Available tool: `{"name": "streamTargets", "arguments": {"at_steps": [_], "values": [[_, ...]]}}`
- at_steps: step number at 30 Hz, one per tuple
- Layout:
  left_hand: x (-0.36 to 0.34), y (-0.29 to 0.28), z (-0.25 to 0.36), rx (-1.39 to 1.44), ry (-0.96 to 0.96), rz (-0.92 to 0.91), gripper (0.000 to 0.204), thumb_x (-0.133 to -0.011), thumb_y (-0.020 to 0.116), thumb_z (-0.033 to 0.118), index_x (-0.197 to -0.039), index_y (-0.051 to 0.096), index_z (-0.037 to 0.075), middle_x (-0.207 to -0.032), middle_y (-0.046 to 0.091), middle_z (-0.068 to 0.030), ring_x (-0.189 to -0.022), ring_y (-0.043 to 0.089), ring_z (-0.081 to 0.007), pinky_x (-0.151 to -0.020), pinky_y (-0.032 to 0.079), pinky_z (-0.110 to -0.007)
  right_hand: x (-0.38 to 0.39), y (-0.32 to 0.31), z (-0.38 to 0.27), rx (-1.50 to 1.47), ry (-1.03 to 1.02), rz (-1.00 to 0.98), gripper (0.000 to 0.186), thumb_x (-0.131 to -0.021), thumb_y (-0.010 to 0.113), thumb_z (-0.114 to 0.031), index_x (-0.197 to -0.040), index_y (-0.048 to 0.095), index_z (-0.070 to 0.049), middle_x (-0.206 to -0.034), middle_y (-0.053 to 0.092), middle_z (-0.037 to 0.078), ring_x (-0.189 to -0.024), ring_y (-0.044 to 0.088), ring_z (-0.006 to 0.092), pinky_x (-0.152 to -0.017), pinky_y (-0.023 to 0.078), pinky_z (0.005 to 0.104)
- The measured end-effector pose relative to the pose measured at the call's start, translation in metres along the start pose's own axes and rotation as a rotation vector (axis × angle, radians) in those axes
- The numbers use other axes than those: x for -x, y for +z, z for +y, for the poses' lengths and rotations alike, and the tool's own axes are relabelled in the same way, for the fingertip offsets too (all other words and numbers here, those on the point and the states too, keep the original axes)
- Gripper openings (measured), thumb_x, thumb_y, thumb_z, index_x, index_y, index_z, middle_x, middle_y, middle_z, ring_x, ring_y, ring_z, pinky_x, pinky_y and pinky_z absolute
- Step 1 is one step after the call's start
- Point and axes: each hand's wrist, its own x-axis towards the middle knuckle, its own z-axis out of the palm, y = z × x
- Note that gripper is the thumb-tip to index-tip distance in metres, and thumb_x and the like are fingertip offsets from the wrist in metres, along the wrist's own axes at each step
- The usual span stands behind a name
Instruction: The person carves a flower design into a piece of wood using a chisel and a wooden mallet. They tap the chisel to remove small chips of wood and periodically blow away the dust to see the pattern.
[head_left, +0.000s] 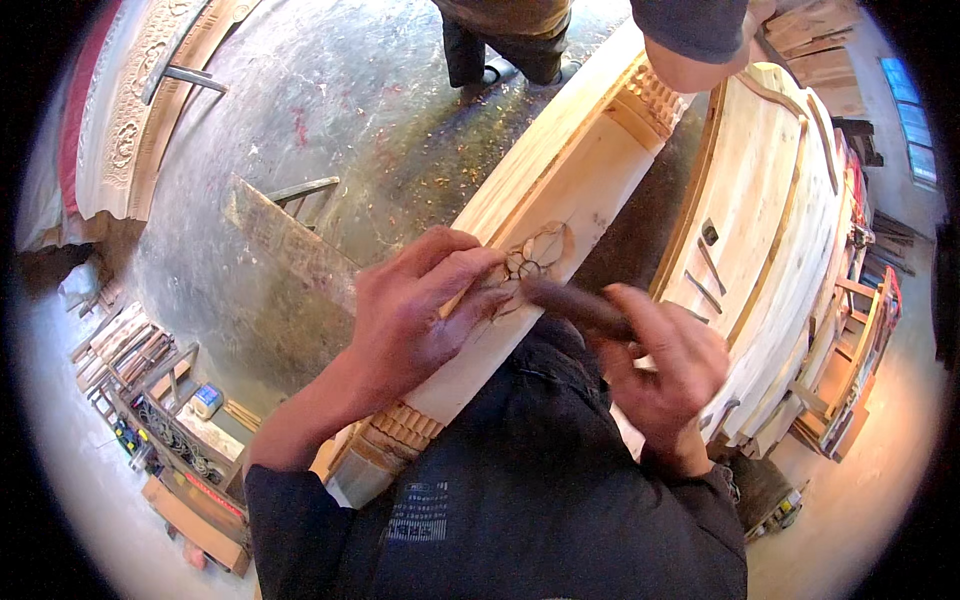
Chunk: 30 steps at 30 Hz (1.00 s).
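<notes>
- The grey floor spreads out behind the work, strewn with small chips.
- Light curved boards stand to the right of the beam, with thin dark rods lying on them.
- The wooden beam runs slantwise from lower left to upper right, right in front of the wearer's body. It passes beneath the left hand, and the right hand is at its near edge. Both ends carry rows of rippled notches.
- A carved panel with raised patterns stands at the upper left, well apart from both hands.
- Another person's legs show beyond the beam, and a dark sleeve comes in over its far end.
- The left hand is over the beam, fingers curled in around a thin pale tool.
- The right hand is closed around one end of a dark stick.
- The dark stick, blurred, points toward the left hand's fingertips.
- A looped pattern marks the beam's face just beyond those fingertips.
- The thin pale tool is mostly hidden by the left hand.
</notes>
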Motion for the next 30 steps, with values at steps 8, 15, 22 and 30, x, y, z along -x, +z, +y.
{"name": "streamTargets", "arguments": {"at_steps": [8, 15, 22, 30], "values": [[-0.01, 0.004, 0.005, -0.089, 0.158, 0.048, 0.02, -0.079, 0.081, 0.006, -0.095, 0.069, 0.008, -0.093, 0.066, -0.0048, -0.076, 0.068, -0.0251, -0.061, 0.053, -0.038, 0.015, -0.017, 0.021, -0.004, 0.186, 0.274, 0.032, -0.077, 0.072, 0.004, -0.109, 0.074, 0.001, -0.08, 0.071, 0.015, -0.063, 0.068, 0.0231, -0.059, 0.053, 0.0317], [-0.012, -0.002, -0.017, -0.153, 0.004, 0.423, 0.029, -0.084, 0.07, -0.007, -0.111, 0.065, 0.003, -0.115, 0.066, -0.0141, -0.105, 0.067, -0.031, -0.087, 0.054, -0.038, 0.048, -0.016, 0.032, -0.243, 0.366, 0.409, 0.021, -0.104, 0.052, -0.009, -0.115, 0.062, 0.006, -0.083, 0.067, 0.012, -0.063, 0.058, 0.0121, -0.058, 0.047, 0.0232], [0.006, -0.011, 0.01, -0.122, -0.076, 0.111, 0.045, -0.081, 0.082, 0.01, -0.123, 0.067, 0.008, -0.138, 0.065, -0.0128, -0.131, 0.061, -0.034, -0.111, 0.048, -0.048, 0.047, -0.018, 0.031, -0.407, 0.329, 0.518, 0.03, -0.107, 0.056, -0.029, -0.109, 0.055, 0.002, -0.077, 0.059, 0.014, -0.061, 0.057, 0.016, -0.053, 0.046, 0.0262], [0.038, -0.018, 0.003, 0.446, 0.025, -0.031, 0.017, -0.085, 0.079, 0.004, -0.101, 0.076, 0.002, -0.097, 0.077, -0.0121, -0.096, 0.076, -0.0249, -0.098, 0.056, -0.041, -0.051, -0.014, 0.012, -0.966, 0.407, 0.253, 0.037, -0.108, 0.051, -0.023, -0.131, 0.054, 0.005, -0.076, 0.061, 0.009, -0.049, 0.044, 0.0078, -0.042, 0.031, 0.0193]]}}
